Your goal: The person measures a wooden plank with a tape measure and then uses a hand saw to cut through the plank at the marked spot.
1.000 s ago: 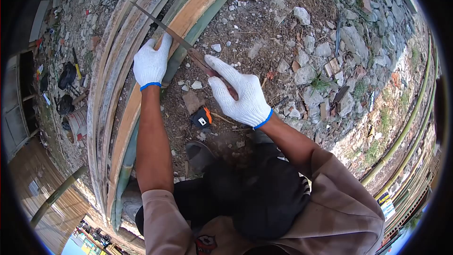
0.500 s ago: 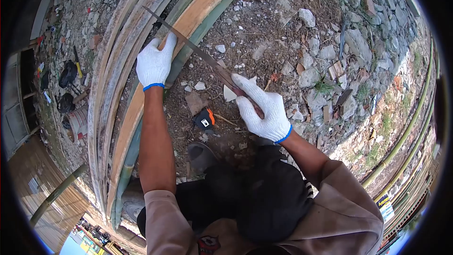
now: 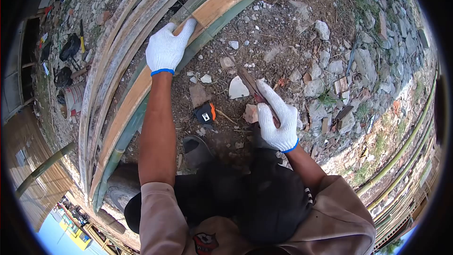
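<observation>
My left hand, in a white knit glove with a blue cuff, grips the pale split bamboo strip near the top centre. My right hand, gloved the same way, is closed around the reddish handle of a saw. The saw's thin dark blade runs up and left across the bamboo strip, just right of my left fingers. Under the pale strip lies a green bamboo piece. An orange and black tape measure rests on the dirt between my forearms.
Weathered wooden strips curve along the left. Rubble and stones cover the right side, with long green poles beyond. A white bucket and a yellow-handled tool lie at the far left. My sandal is below the tape measure.
My right hand has drawn the saw back, down and to the right, away from my left hand. My left hand stays on the bamboo. The view has shifted slightly.
</observation>
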Demonstrator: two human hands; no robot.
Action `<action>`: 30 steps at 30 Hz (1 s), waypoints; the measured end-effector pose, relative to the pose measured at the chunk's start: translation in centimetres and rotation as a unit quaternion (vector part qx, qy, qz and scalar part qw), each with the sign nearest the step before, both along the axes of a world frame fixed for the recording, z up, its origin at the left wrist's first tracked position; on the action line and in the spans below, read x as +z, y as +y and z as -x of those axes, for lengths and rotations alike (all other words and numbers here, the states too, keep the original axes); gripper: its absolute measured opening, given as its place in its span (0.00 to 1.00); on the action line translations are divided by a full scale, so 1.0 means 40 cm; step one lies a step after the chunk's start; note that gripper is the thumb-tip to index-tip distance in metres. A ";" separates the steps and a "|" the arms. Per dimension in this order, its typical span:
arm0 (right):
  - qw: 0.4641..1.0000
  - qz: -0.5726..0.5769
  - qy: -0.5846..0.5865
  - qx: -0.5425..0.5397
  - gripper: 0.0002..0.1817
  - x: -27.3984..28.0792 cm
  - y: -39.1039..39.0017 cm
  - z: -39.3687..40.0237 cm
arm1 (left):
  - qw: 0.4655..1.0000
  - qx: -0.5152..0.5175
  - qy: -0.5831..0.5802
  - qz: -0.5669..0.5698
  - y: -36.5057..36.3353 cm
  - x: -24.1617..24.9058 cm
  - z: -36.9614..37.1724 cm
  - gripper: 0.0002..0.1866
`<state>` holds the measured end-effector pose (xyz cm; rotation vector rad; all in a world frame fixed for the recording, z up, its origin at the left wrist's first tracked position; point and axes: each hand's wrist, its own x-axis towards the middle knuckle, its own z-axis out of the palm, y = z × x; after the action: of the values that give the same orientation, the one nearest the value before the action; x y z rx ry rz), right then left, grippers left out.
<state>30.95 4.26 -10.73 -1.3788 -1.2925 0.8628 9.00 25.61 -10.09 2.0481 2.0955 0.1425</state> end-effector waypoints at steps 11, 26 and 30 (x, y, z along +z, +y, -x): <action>0.998 -0.027 0.060 -0.009 0.23 -0.003 0.236 0.084 | 0.990 -0.100 -0.037 -0.094 -0.040 -0.012 0.020 0.38; 0.980 -0.188 0.061 -0.004 0.32 0.251 0.311 -0.013 | 0.988 -0.137 -0.005 0.075 0.024 0.034 0.043 0.36; 0.998 -0.060 -0.013 0.011 0.29 0.162 0.243 0.004 | 0.988 -0.101 0.007 0.116 0.034 0.054 0.026 0.37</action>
<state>30.79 13.98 -4.27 -1.2883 -1.3586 0.7719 7.97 26.96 -7.92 2.1060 1.7997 -0.1415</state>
